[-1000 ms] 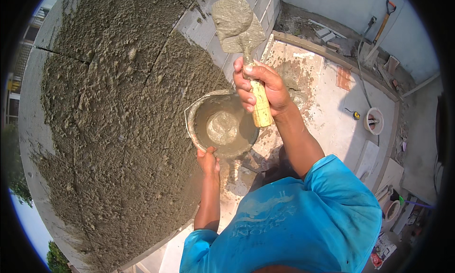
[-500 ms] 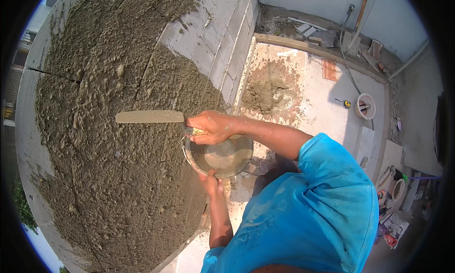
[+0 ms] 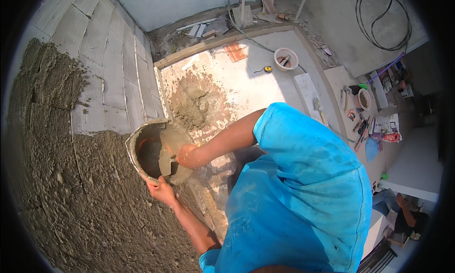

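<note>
My left hand [image 3: 162, 192] grips the lower rim of a mortar-smeared bucket [image 3: 135, 152], which is tilted with its mouth toward me. With my right hand [image 3: 187, 156], closed round the handle, I hold a trowel [image 3: 164, 163]. Its blade is inside the bucket and coated with grey mortar; the handle is mostly hidden by my fingers. Left of the bucket stands a block wall [image 3: 106, 50], its lower part covered in rough wet mortar [image 3: 99, 192]. Behind the bucket a heap of mortar [image 3: 192, 107] lies on the floor.
A white bucket [image 3: 286, 59], a yellow tape measure [image 3: 268, 69] and a reddish tile [image 3: 235, 51] are on the floor. A white slab [image 3: 310, 95] lies farther right, near scattered tools. Another person [image 3: 403, 211] is partly visible at the lower right. A coiled cable [image 3: 384, 19] lies at the upper right.
The trowel has gone from in front of the mortared wall down into the bucket. The bucket is tipped more toward me, and the view has swung to the right.
</note>
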### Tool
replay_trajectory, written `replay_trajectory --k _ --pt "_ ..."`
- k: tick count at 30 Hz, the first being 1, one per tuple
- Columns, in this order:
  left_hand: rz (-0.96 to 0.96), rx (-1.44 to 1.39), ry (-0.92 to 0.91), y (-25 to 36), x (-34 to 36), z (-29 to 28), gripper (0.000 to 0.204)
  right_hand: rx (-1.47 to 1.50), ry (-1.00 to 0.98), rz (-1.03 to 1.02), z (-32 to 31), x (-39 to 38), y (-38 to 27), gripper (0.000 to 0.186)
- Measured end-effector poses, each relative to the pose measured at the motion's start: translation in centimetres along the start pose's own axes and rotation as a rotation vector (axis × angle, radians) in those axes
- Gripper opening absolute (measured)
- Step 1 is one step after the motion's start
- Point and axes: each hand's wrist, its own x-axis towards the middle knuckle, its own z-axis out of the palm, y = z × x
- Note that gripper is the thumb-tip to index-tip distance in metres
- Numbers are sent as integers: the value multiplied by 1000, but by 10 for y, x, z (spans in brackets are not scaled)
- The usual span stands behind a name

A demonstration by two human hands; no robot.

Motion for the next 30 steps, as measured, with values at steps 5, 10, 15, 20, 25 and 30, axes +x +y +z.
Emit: replay_trajectory --k 5,10,15,20,25,30 --pt "89 -22 65 0 1 9 48 153 126 52 -20 10 44 27" --pt "122 15 69 14 2 17 40 177 -166 -43 6 -8 50 28" --pt "238 63 50 7 2 19 51 674 -86 259 -38 -3 83 34" --pt "369 -86 0 1 -7 16 60 1774 -565 467 -12 -8 91 27" --pt "204 -263 10 15 -9 14 29 2584 -816 157 11 -25 64 25" --pt "-144 -599 43 15 12 23 43 2751 -721 -4 -10 -25 58 22"
